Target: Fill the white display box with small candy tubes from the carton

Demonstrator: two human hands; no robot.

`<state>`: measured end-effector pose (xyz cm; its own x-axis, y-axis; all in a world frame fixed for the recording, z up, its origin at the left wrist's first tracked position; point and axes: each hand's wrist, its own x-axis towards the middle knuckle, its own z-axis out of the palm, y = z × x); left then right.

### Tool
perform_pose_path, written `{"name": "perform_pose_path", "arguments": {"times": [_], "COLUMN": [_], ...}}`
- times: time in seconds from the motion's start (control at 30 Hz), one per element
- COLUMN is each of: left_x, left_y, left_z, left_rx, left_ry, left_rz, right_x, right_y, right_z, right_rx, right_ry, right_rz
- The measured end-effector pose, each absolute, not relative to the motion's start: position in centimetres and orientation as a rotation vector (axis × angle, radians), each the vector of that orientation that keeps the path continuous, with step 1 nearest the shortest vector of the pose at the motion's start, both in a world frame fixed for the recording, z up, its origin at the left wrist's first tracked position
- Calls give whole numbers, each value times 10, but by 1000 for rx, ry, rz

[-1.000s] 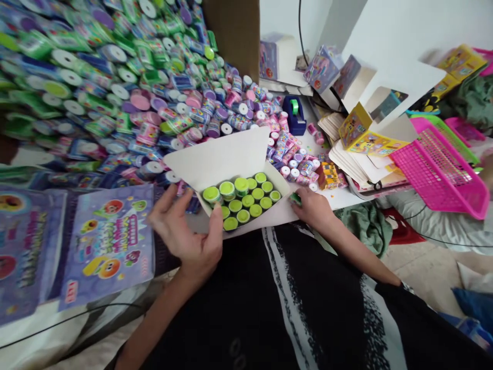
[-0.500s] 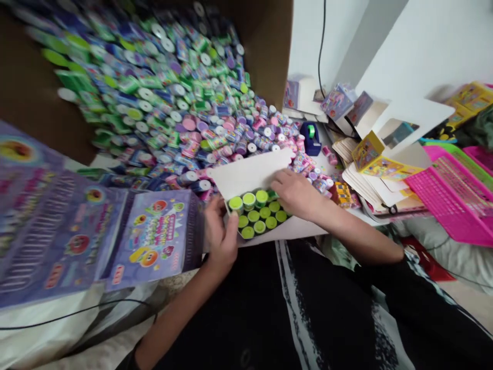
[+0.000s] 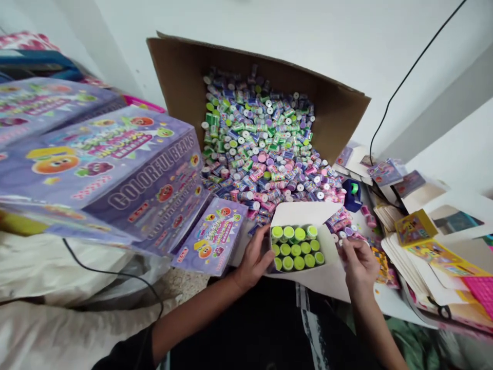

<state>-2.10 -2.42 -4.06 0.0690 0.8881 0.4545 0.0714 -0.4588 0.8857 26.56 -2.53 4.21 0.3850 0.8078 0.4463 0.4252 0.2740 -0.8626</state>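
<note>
There is just one camera, and it sits on the person's head. It looks forward and down, from above the lap. Close to it, at the bottom of the view, both arms reach away from the camera. The left hand (image 3: pixel 252 259) and the right hand (image 3: pixel 358 264) are near the middle, on either side of a small white box (image 3: pixel 304 213). Farther off, a big cardboard box (image 3: pixel 181 77) lies tipped toward the camera, so its inside shows. Past it is the far white wall (image 3: pixel 269 25). On the left, purple boxes (image 3: pixel 100 169) are very near and look big. Since there is only one view, no part of the scene is shared with another.
</note>
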Motion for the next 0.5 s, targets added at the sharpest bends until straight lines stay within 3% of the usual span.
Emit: {"name": "perform_pose_path", "arguments": {"times": [0.1, 0.23, 0.37, 0.5], "left_x": [-26, -29, -27, -28], "left_y": [-25, -24, -23, -22], "left_z": [-44, -46, -48, -49], "left_rx": [1706, 1762, 1789, 1795], "left_ry": [949, 961, 984, 972], "left_rz": [1421, 1420, 1439, 1419], "right_x": [271, 252, 184, 103], "right_y": [-19, 35, 133, 198], "right_z": [75, 162, 213, 205], "right_rx": [-1308, -1050, -992, -1175], "right_ry": [-1089, -1262, -2117, -2889], "right_rz": [417, 303, 244, -94]}}
